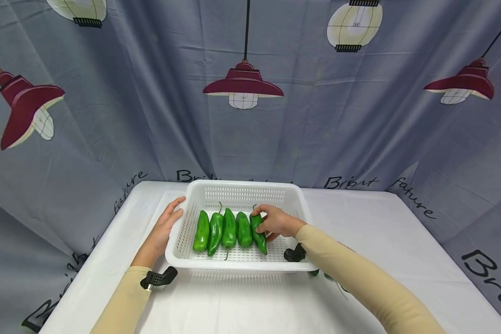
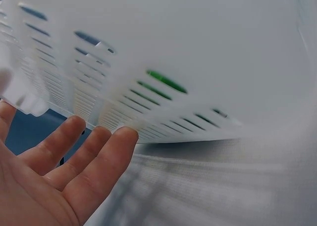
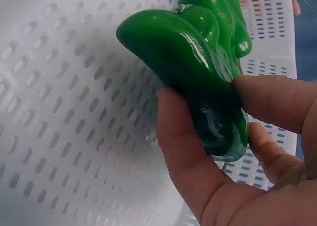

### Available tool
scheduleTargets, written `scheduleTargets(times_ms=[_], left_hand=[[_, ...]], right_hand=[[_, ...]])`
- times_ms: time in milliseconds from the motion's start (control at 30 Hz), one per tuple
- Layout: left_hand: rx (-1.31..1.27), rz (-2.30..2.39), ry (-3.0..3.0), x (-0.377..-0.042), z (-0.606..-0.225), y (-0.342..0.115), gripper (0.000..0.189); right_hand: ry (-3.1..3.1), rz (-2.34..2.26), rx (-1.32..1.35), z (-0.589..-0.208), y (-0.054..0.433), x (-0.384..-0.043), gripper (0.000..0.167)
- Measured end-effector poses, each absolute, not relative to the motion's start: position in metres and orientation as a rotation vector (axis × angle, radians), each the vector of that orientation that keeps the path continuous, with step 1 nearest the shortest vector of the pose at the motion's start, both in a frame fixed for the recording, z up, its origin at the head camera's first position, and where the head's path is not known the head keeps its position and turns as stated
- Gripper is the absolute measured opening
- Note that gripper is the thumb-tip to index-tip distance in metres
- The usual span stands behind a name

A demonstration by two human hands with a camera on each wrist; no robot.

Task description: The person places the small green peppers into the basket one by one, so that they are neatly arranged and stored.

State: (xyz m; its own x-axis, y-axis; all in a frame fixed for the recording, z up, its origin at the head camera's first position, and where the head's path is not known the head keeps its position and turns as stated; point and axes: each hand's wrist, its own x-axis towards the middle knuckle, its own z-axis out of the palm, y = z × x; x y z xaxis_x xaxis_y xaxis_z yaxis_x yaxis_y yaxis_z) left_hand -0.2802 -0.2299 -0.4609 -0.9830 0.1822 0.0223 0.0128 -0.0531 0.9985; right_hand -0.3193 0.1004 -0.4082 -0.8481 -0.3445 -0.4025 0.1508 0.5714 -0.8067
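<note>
A white perforated plastic basket (image 1: 242,266) stands on the table. Inside it, several green chili peppers (image 1: 228,228) lie side by side in a row from the left wall toward the middle. My right hand (image 1: 279,221) pinches the rightmost pepper (image 3: 168,50) between thumb and fingers, right beside the others in the row. At the basket's left side is my left hand (image 1: 160,229), fingers extended along the outer wall. In the left wrist view its fingertips (image 2: 126,137) are close against the slotted wall, and green shows through the slots.
More green produce (image 1: 314,272) lies on the white tablecloth (image 1: 242,306) by the basket's front right corner, partly hidden by the right sleeve (image 1: 359,273). Black wrist cameras (image 1: 158,277) sit on both wrists. A grey-blue curtain (image 1: 242,139) printed with lamps hangs behind the table.
</note>
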Motion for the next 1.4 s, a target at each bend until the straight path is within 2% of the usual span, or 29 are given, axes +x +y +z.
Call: scheduleTargets(times_ms=[1400], left_hand=[[0.197, 2.186, 2.074, -0.2804, -0.4599, -0.2288, 0.053]], right_hand=[[2.264, -1.236, -0.12, -0.4144, 0.0918, -0.3189, 0.044]])
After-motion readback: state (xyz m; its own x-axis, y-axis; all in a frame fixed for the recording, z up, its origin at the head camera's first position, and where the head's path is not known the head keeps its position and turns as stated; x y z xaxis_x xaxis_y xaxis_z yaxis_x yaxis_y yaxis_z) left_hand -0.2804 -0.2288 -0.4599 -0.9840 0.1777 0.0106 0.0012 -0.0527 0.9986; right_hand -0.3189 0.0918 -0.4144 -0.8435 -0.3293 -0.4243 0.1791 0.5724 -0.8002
